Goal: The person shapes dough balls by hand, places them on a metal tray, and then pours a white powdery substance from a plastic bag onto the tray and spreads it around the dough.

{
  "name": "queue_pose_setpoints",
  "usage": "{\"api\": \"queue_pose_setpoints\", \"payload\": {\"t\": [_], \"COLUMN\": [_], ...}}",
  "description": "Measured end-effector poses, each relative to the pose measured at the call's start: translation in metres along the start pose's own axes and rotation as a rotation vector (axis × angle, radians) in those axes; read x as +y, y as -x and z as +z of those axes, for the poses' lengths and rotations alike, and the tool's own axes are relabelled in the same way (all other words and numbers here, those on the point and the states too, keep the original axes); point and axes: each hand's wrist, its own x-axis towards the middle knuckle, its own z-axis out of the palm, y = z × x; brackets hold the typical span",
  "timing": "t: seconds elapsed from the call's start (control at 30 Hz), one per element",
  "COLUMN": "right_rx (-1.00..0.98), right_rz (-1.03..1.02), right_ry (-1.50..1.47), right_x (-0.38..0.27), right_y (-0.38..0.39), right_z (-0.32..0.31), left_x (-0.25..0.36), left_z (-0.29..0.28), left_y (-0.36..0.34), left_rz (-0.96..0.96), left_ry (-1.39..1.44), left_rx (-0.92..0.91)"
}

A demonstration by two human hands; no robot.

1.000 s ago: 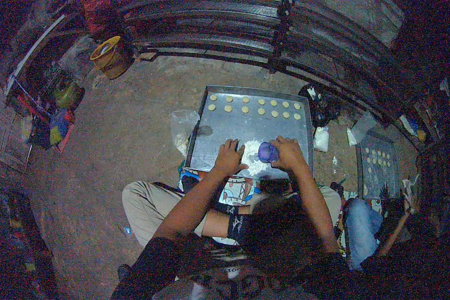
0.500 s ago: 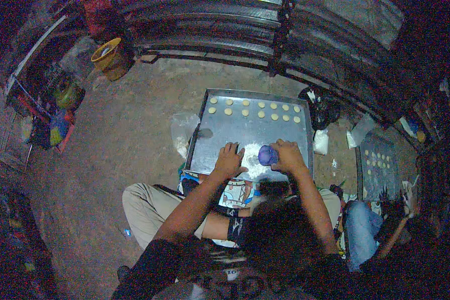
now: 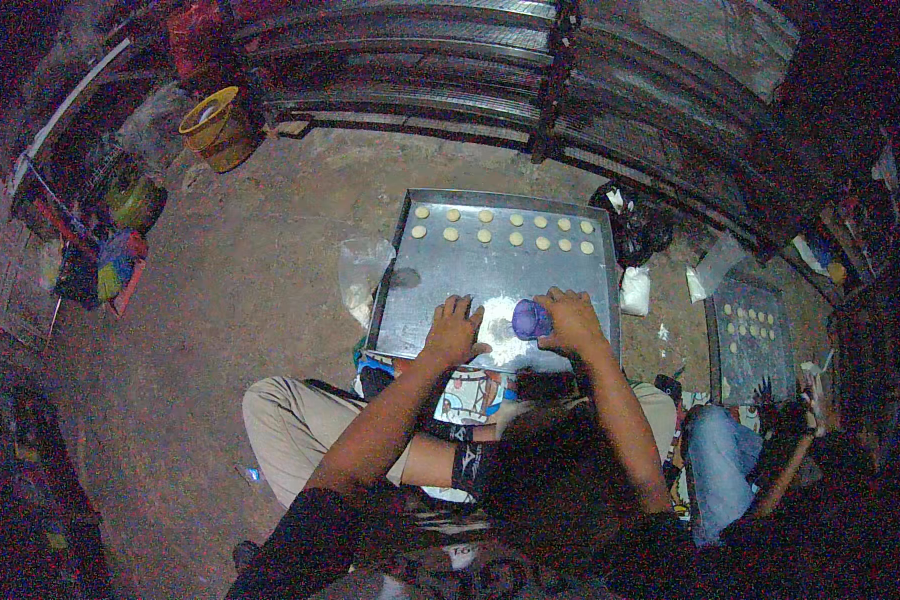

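Note:
A metal tray (image 3: 400, 315) is in front of me, with two rows of pale dough discs (image 3: 485, 216) along its far end and a patch of white powder (image 3: 500, 343) at the near end. My right hand (image 3: 572, 325) grips a purple cup (image 3: 531, 318), held over or on the powder; I cannot tell whether it touches. My left hand (image 3: 452, 333) rests on the tray left of the powder, fingers apart. A dark smudge (image 3: 404, 278) marks the tray near its left edge.
Plastic bags (image 3: 362, 272) lie beside the tray, with white bags (image 3: 635, 290) and black bags (image 3: 638, 225) at right. Another person's jeans-clad leg (image 3: 722, 460) is beside a second tray (image 3: 718, 360) of discs. A yellow bucket (image 3: 215, 135) stands back left, near racks (image 3: 400, 105).
The tray, my hands and the surroundings sit slightly lower in the picture than earlier. My right hand still holds the purple cup at the powder, and my left hand stays beside it.

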Motion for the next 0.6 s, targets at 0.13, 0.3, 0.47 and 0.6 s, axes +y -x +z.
{"api": "queue_pose_setpoints", "payload": {"t": [0.13, 0.3, 0.47, 0.6], "right_rx": [0.081, 0.054, 0.047, 0.023], "right_rz": [-0.030, -0.015, -0.002, 0.007], "right_ry": [0.035, 0.023, 0.006, -0.054], "right_x": [0.003, 0.002, 0.002, 0.001], "right_y": [0.001, 0.001, 0.001, 0.001], "right_z": [0.007, 0.004, 0.003, -0.003], "left_x": [0.001, 0.002, 0.002, -0.003], "left_z": [-0.003, -0.005, -0.001, 0.005], "left_y": [0.001, 0.002, 0.002, 0.002], "left_rz": [0.003, 0.012, 0.005, 0.018], "left_ry": [-0.023, -0.016, -0.014, 0.044], "left_rx": [-0.002, 0.020, 0.003, 0.058]}}
